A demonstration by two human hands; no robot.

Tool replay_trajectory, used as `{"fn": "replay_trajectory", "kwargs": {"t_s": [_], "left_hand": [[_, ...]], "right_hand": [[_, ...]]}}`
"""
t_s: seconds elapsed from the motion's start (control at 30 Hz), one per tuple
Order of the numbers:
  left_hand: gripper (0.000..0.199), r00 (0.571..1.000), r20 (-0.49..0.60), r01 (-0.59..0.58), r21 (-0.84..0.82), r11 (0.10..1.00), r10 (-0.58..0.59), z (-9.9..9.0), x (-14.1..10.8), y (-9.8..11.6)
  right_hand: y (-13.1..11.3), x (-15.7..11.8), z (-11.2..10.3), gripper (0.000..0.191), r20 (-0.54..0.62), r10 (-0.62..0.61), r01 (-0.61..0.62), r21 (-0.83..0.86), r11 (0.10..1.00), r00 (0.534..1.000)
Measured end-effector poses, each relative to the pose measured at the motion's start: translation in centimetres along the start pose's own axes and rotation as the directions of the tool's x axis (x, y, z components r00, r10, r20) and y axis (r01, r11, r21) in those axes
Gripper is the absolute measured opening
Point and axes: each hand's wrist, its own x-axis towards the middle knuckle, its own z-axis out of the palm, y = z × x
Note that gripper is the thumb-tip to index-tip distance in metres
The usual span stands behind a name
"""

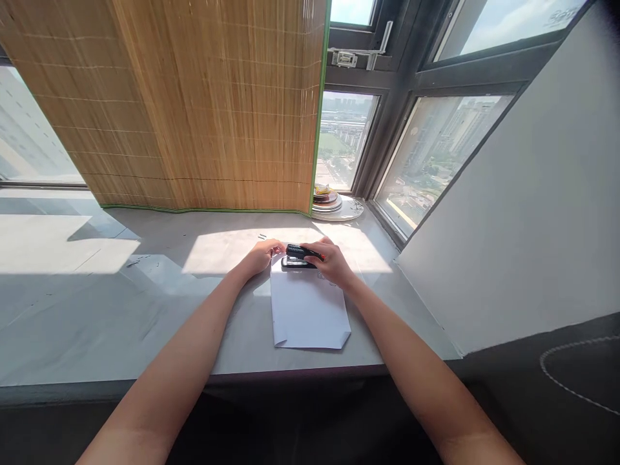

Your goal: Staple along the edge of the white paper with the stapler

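Observation:
A black stapler [301, 257] lies over the far end of a white sheet of paper [310, 313], its nose pointing left. Wrapped round the stapler's right end is my right hand [332, 259]. At the paper's far left corner my left hand [264, 255] has its fingers closed, close to the stapler's nose; the fingertips seem to pinch the paper's edge, though the grip is partly hidden. Both near corners of the paper are folded or curled. Small staples [262, 236] lie on the sill beyond my left hand.
The pale stone sill [145, 323] has a dark front edge. A bamboo blind [208, 116] hangs along its back. Stacked plates [334, 206] stand in the far right corner by the windows. A white wall [523, 194] slopes along the right side.

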Motion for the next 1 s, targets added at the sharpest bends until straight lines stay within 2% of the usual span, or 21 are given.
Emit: {"fn": "replay_trajectory", "kwargs": {"t_s": [0.17, 0.27, 0.37, 0.47, 0.63, 0.7, 0.77, 0.87, 1.0], "left_hand": [[0.026, 1.000, -0.015, 0.000, 0.018, 1.000, 0.000, 0.1, 0.1, -0.2], [0.024, 1.000, -0.006, 0.006, 0.022, 1.000, -0.006, 0.0, 0.0, -0.1], [0.024, 1.000, -0.005, 0.013, 0.009, 1.000, -0.012, 0.0, -0.1, 0.0], [0.023, 0.999, -0.003, 0.032, -0.028, 0.999, -0.032, 0.0, 0.0, 0.0], [0.022, 0.993, -0.038, 0.109, -0.096, 0.989, -0.113, 0.0, 0.4, 0.0], [0.032, 0.987, -0.068, 0.131, -0.163, 0.978, -0.144, 0.0, 0.6, 0.0], [0.052, 0.982, -0.085, 0.143, -0.245, 0.959, -0.168, 0.0, 0.7, 0.0], [0.079, 0.982, -0.089, 0.130, -0.330, 0.935, -0.167, 0.0, 0.7, -0.2], [0.097, 0.980, -0.076, 0.139, -0.390, 0.910, -0.182, -0.1, 0.7, -0.6]], "right_hand": [[-0.1, 0.0, 0.5, 0.037, 0.023, 0.013, -0.013, 0.020, 1.000, 1.000], [-0.3, 0.1, 0.0, 0.034, 0.009, -0.018, 0.018, 0.058, 0.998, 1.000], [-0.1, 0.3, -1.3, 0.023, -0.120, 0.000, 0.015, 0.120, 0.993, 0.993], [0.7, 0.1, -2.8, 0.036, -0.246, 0.122, -0.075, 0.193, 0.978, 0.961], [1.6, -0.7, -4.0, 0.041, -0.186, 0.163, -0.111, 0.264, 0.958, 0.969], [1.6, -0.8, -3.8, 0.038, -0.141, 0.153, -0.109, 0.279, 0.954, 0.978], [1.6, -0.8, -3.6, 0.036, -0.113, 0.138, -0.102, 0.277, 0.955, 0.984], [2.0, -0.7, -3.1, 0.037, -0.123, 0.123, -0.088, 0.260, 0.962, 0.985], [2.5, -0.6, -2.4, 0.048, -0.165, 0.078, -0.044, 0.201, 0.979, 0.983]]}}
